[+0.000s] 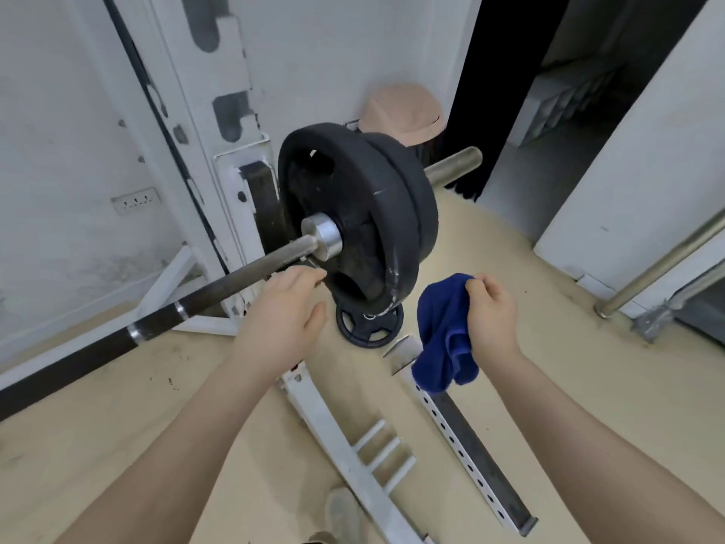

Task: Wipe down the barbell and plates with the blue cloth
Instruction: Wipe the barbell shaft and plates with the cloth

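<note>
Blue cloth (445, 335), black plates (368, 214), silver-banded dark barbell (219, 286), white rack (219, 123), beige floor (549, 347)

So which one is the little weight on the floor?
Find the two big black plates on the barbell at the white rack. Look straight below them, at the floor: the little plate sits there, partly hidden. It is much smaller than the two above and is not on the bar.

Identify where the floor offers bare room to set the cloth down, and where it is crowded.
Bare floor lies right of the plates, toward the white wall. Another patch lies below the barbell. It is crowded around the small plate and rack rails.
</note>
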The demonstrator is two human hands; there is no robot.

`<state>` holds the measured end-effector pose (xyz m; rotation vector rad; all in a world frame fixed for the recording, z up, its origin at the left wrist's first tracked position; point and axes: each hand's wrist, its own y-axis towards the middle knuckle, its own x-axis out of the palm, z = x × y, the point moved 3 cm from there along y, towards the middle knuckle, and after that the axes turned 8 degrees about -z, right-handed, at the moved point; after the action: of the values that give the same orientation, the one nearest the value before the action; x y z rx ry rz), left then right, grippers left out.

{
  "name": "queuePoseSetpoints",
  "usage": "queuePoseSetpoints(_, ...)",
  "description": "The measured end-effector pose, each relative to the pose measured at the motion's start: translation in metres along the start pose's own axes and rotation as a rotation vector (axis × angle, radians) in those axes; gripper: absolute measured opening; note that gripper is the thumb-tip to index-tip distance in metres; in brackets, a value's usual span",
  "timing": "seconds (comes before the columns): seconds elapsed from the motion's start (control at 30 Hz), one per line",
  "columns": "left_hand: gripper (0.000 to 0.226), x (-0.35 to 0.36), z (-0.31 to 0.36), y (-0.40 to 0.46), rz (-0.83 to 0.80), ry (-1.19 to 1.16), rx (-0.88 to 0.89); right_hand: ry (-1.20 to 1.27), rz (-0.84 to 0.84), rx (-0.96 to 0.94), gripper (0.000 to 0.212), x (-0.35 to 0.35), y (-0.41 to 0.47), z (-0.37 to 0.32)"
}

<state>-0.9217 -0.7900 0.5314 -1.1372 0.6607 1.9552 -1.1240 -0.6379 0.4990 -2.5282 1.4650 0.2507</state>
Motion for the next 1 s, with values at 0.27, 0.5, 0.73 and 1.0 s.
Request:
queuePoseSetpoints(0.27, 0.048, -0.031, 0.028, 0.086, 0.176, 0.025, 0.127, 0.140, 0.127, 0.133, 0.023, -0.002, 0.067, -0.002)
queuePoseSetpoints(0.5, 0.063, -0.035, 0.051, 0.125, 0.180, 0.260, 0.171, 0.178, 0.124, 0.139, 0.014, 0.003, 0.111, -0.009)
queuePoseSetpoints(0.73, 0.065, -0.037, 0.076, 0.155, 0.126, 0.323, 0.138, 0.160, 0.104, 0.002, 0.014, 0.009, 0.171, -0.038)
queuePoseSetpoints(1.0, 0.050, -0.035, 0.108, 0.190, 0.118, 0.372, 0.082, -0.202, -0.171, -0.696, 0.019, 0.033, 0.233, -0.090)
